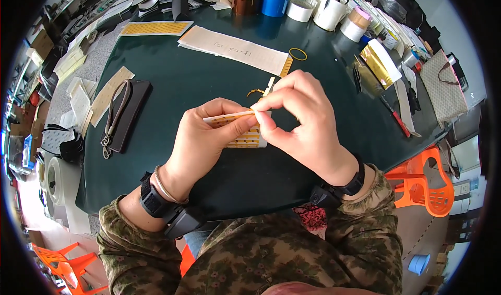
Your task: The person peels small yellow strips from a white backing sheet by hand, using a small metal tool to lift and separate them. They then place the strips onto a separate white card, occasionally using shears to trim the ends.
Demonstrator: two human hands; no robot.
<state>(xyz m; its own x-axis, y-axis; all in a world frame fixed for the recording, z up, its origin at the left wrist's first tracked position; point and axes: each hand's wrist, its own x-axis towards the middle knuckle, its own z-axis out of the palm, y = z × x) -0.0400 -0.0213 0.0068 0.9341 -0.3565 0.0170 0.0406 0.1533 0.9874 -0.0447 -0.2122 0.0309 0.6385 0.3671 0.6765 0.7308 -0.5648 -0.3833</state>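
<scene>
Over the near middle of the table, my left hand grips a small sheet of yellow stickers with dark marks in rows and a white backing. Its thumb lies on top and the fingers are behind. My right hand pinches the sheet's upper right corner, thumb and index fingertip together, close to the left thumb. Whether a single sticker is between those fingertips is too small to tell. Just beyond the fingers lie a narrow pale strip and a curled yellow scrap.
A long pale paper strip lies beyond my hands, with a yellow rubber band beside it. At left rests a dark phone case with a wrist strap. Tape rolls, a blue cup and a red-handled knife line the far and right sides.
</scene>
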